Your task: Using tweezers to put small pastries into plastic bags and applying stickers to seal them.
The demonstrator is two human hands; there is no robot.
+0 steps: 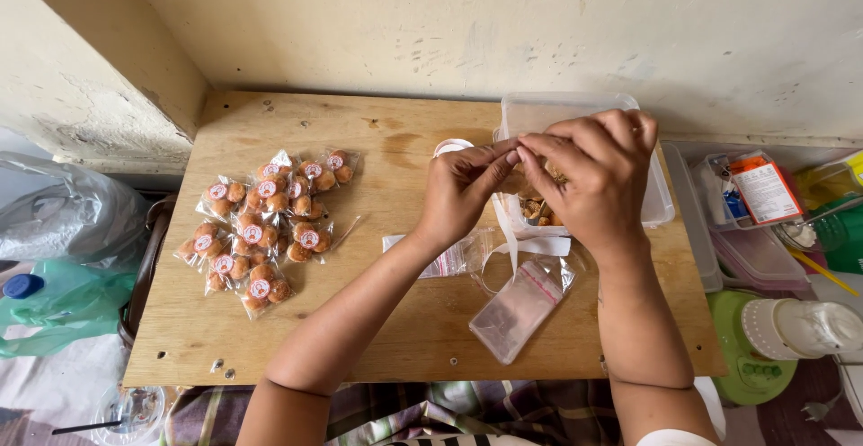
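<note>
A wooden board [387, 230] sits in a corner of cracked cream walls [503, 23]. The left hand [460, 190] and right hand [593, 176] meet above a clear plastic box [661, 199], fingers pinched shut on something small; I cannot tell what. A pile of little snack packets [261, 226] lies on the left. Empty clear bags [520, 309] lie near the wrists.

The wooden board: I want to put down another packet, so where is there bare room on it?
The wooden board is bare along its near edge, between the pile of filled snack packets and the empty clear bags, and at the far side left of the plastic container. It is crowded at the right, around both hands and the container.
</note>
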